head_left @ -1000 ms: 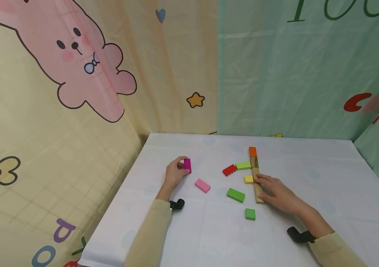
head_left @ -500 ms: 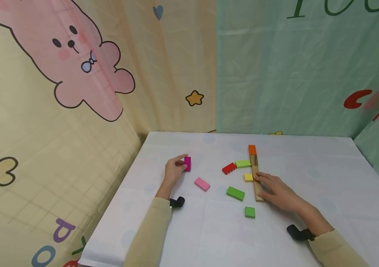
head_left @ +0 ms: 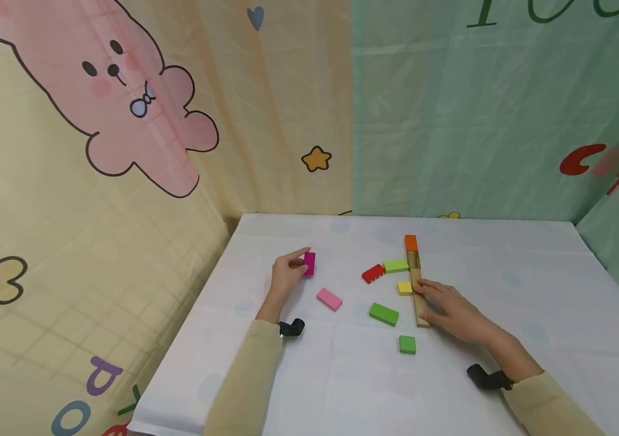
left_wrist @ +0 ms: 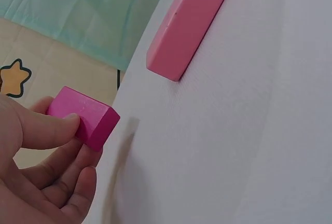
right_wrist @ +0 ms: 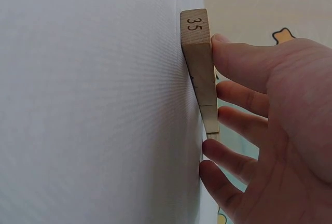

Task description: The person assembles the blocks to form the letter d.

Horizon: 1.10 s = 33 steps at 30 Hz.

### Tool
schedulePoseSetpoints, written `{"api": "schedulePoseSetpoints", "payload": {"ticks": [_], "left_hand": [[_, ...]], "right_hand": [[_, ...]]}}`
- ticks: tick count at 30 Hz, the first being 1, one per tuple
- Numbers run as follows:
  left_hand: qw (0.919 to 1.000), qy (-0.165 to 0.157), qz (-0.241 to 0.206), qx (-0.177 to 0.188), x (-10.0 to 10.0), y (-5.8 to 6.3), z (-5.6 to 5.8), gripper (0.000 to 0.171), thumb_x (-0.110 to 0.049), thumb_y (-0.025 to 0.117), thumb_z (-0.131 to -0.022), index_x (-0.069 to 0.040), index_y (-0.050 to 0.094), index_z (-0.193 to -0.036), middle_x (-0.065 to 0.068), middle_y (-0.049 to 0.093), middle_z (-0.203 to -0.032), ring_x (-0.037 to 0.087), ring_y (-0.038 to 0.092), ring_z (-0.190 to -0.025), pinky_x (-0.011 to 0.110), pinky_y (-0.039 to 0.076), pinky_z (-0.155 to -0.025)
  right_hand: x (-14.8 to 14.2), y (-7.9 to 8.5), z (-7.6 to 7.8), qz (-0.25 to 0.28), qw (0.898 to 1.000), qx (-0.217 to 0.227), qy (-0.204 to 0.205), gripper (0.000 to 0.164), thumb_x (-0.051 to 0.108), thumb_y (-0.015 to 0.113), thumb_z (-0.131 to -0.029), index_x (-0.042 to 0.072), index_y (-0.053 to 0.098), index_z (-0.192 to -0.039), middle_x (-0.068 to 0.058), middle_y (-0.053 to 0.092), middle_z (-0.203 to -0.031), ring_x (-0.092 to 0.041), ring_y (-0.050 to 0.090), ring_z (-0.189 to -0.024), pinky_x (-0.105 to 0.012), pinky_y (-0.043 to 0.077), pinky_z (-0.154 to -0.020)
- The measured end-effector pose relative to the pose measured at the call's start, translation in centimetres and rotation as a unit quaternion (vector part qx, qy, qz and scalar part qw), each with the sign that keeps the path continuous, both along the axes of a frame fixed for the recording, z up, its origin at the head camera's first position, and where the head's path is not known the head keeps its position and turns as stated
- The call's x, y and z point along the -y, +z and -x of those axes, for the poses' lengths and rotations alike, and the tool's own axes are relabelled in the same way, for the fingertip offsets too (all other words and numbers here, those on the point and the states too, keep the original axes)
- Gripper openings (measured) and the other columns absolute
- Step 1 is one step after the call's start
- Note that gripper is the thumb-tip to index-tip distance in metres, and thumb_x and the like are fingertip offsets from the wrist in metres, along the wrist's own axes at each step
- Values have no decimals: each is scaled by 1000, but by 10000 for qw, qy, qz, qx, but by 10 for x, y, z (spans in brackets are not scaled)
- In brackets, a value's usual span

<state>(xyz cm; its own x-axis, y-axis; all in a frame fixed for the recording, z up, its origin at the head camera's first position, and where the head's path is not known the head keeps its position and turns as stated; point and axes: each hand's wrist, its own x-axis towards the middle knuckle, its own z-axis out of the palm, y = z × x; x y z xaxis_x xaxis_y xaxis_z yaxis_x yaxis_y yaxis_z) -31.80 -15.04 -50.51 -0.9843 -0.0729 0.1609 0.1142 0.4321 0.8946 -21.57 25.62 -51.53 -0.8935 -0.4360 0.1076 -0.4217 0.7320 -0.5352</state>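
My left hand [head_left: 284, 281] pinches a magenta block [left_wrist: 85, 116] between thumb and fingers; in the left wrist view it is held up off the white cloth. A pink block [head_left: 329, 299] lies just in front of that hand. On the right, wooden blocks [head_left: 419, 303] stand end to end in a row, capped at the far end by an orange block [head_left: 410, 243]. My right hand [head_left: 455, 312] rests its fingertips and thumb on the row, fingers loosely extended. The right wrist view shows the number 35 on the near end block [right_wrist: 195, 26].
Left of the row lie a yellow block [head_left: 404, 288], a lime block [head_left: 396, 266] and a red block [head_left: 373, 274] with white dots. Nearer are a long green block [head_left: 383, 314] and a small green one [head_left: 407, 345]. Printed curtains [head_left: 451, 109] border the white-covered table [head_left: 353, 387].
My left hand has shifted slightly to the right and away with the magenta block. My right hand stays on the wooden row. The head view has tilted a little.
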Motion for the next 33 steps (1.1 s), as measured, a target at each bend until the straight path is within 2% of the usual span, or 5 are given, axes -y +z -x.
{"api": "schedulePoseSetpoints", "payload": {"ticks": [5,12,24,33], "left_hand": [[10000,-13,-43,-44,-5,1,0,48,1,72,-90,-29,72,-127,11,68,-105,24,63,-92,30,57,-77],[9998,-60,-163,-23,-13,5,-7,47,-2,72,-91,-31,72,-128,9,68,-104,23,62,-92,29,57,-77],[9995,-153,-288,-27,-27,4,-13,49,-2,73,-91,-32,71,-129,7,67,-100,22,62,-88,27,57,-74],[9987,-296,-417,39,-35,1,-13,56,0,74,-89,-22,63,-140,8,68,-96,21,64,-85,28,57,-76]], "right_hand": [[1,0,1,-11,10000,3,-22,68,36,68,-97,6,43,-152,-19,33,-159,-46,30,-141,-66,34,-105],[0,0,2,9,10000,17,9,69,38,67,-97,5,43,-152,-19,32,-159,-47,29,-140,-67,33,-105],[1,0,0,-7,10000,0,14,68,35,68,-97,5,43,-152,-18,32,-159,-47,30,-140,-67,34,-104],[1,0,0,-6,10000,-32,41,66,35,68,-97,5,44,-151,-19,33,-158,-47,30,-140,-67,34,-104]]}}
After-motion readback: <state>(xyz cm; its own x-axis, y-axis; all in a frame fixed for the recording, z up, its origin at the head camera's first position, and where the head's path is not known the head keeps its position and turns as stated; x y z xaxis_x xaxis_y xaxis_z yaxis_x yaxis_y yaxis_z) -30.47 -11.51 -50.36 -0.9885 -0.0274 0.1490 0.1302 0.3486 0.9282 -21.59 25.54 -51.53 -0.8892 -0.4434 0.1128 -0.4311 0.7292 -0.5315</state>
